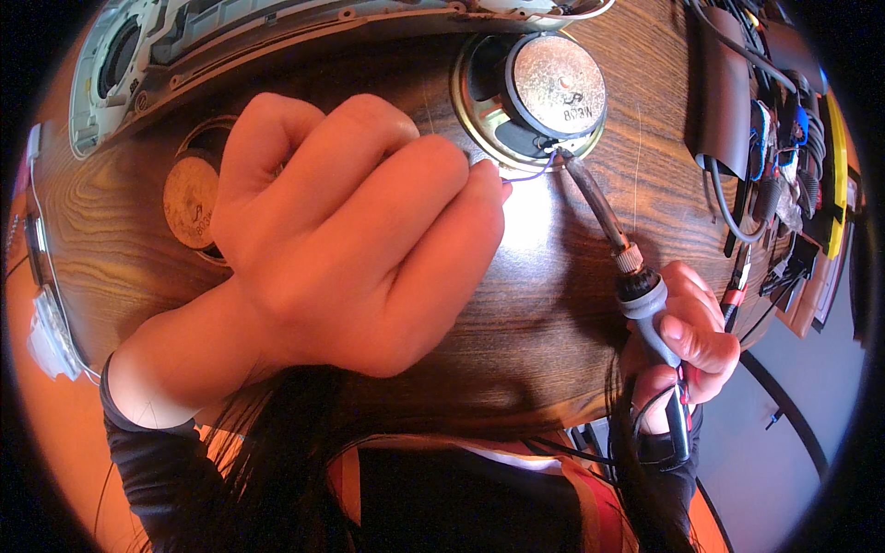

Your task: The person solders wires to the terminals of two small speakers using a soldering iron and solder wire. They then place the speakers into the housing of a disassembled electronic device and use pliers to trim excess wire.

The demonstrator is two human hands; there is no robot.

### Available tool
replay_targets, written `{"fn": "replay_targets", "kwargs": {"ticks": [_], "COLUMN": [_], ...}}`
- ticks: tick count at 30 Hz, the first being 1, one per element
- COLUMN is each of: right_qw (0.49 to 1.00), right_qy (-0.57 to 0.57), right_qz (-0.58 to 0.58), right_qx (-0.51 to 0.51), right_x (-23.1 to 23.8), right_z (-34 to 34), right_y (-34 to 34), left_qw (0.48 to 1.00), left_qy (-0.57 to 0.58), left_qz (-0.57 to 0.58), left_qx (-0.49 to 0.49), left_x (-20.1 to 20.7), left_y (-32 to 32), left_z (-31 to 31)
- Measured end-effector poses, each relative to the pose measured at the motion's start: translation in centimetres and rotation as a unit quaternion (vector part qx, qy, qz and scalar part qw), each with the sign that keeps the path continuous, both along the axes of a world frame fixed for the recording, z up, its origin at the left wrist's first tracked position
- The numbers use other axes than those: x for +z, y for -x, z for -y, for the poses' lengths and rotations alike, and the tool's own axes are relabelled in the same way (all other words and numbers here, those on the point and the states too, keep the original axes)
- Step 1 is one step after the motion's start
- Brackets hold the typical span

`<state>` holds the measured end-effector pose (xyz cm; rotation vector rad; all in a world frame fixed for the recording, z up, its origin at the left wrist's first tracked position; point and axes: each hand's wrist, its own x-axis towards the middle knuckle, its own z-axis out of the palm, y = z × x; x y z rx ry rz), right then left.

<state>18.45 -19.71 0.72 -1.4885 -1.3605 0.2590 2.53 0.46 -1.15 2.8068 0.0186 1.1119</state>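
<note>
Right hand point(696, 346) grips soldering iron point(631, 260), tip at speaker point(558, 88) terminal; left hand point(359, 235) fingers seemingly pinch purple wire point(532, 178) beside speaker; likely soldering; next needs steady wire.

Dark characters point(577, 114) mark the upper speaker point(546, 83) and (smaller in view) the left speaker point(189, 198).

The wooden tabletop point(544, 286) is gleaming, the metal-backed speaker point(556, 85) is looking mottled, the soldering iron's plastic grip point(653, 325) is appearing smooth
</note>
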Motion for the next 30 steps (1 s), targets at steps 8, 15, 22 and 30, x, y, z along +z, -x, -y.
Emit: {"fn": "replay_targets", "kwargs": {"ticks": [8,15,22,30], "right_qw": [1.0,1.0,0.999,1.0], "right_qy": [0.02,0.014,0.034,0.008], "right_qz": [0.018,0.013,0.014,0.016], "right_qx": [-0.009,-0.021,0.013,-0.012], "right_x": [0.29,0.24,0.5,0.23], "right_z": [-0.1,-0.05,0.05,-0.08], "right_y": [0.09,0.23,-0.27,0.07], "left_qw": [1.0,1.0,1.0,1.0], "left_qy": [-0.001,0.005,0.001,0.001], "left_qz": [0.0,0.007,-0.001,0.001], "left_qx": [0.002,0.006,0.008,0.007], "left_x": [-0.04,-0.07,0.0,0.0], "left_y": [-0.01,-0.11,-0.02,-0.06], "left_z": [0.05,0.15,0.14,0.11]}}
